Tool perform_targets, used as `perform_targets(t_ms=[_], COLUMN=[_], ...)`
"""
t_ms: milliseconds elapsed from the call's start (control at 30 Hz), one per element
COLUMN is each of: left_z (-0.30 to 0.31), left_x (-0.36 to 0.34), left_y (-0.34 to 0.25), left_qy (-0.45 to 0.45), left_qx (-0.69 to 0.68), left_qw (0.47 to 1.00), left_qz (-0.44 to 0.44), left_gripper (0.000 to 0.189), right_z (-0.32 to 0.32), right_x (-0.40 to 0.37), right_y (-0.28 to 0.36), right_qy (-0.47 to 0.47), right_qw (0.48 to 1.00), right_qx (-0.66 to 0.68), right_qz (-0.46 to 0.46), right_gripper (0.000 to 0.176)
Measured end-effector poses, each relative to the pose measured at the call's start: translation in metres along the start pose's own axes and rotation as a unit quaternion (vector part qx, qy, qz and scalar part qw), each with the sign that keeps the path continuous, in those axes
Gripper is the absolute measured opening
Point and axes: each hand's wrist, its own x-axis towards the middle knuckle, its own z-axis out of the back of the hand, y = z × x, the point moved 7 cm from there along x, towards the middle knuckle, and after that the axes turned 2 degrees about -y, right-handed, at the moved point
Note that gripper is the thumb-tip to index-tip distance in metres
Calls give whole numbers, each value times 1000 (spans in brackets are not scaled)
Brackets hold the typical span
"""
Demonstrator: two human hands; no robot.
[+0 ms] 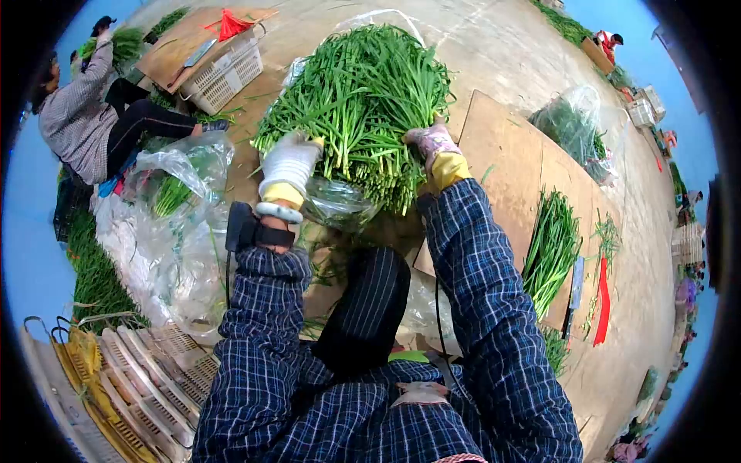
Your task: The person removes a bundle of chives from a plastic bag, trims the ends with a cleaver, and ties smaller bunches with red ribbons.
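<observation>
A large heap of long green stalks (pixel 359 100) lies in front of me, cut ends toward me, on a clear plastic bag (pixel 336 202). My left hand (pixel 290 160), in a white glove with a yellow cuff, is against the heap's near left side; its fingers are partly hidden by the stalks. On the heap's right side rests my right hand (pixel 434 145), in a pink patterned glove, its fingers curled against the stalks and partly hidden.
At right, a wooden board (pixel 502 166) holds a smaller green bunch (pixel 552 251), a knife (pixel 575 289) and a red strip (pixel 603 301). A seated person (pixel 77 116) is at upper left, near a white crate (pixel 224 77). Stacked crates (pixel 131 378) stand lower left.
</observation>
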Motion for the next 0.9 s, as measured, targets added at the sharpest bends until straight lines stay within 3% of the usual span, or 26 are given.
perform_targets(t_ms=[67,133,200,233,267,333,367,400,533,633,700,733,767,867,900], left_z=[-17,-2,7,4,-5,-15,-10,-6,-38,-59,-60,-59,-58,-72,-74], left_x=[0,-27,-44,-51,-49,-48,-49,-50,-41,-30,-32,-37,-40,-34,-34], left_y=[12,-11,-29,-35,-31,-23,-16,-13,-21,-24,-39,-48,-54,-58,-63], left_qy=[-20,-61,-138,-133,-101,-69,-106,-143,-90,-61,-90,-77,-65,-47,-37], left_qx=[41,-33,-51,-37,-60,-82,-49,-15,-45,-21,28,38,50,92,101], left_qw=[999,997,984,983,990,994,993,990,995,998,995,996,996,994,993], left_qz=[-15,-30,-103,-120,-79,-36,-14,7,9,13,-13,-25,-36,-44,-43], left_gripper=[48,50,51,51,51,52,56,60,66,46,30,28,26,24,23], right_z=[1,-2,-3,-5,-1,2,3,2,-13,-18,-11,-25,-31,-51,-51], right_x=[-17,-17,-10,-5,4,-6,-10,-11,-3,-45,-92,-68,-49,-40,-37], right_y=[0,-3,-6,-3,-4,0,3,2,-11,14,47,29,11,6,6], right_qy=[7,54,76,97,67,49,30,44,40,45,48,29,4,-11,-2], right_qw=[999,987,982,976,989,991,991,992,999,998,983,972,989,987,989], right_qx=[-34,153,171,190,123,117,113,106,-7,38,-173,-229,-144,-161,-151], right_qz=[-21,-5,22,51,46,52,59,45,14,-22,-36,-47,-20,24,-2], right_gripper=[80,93,95,97,100,96,92,103,99,91,95,98,129,126,124])
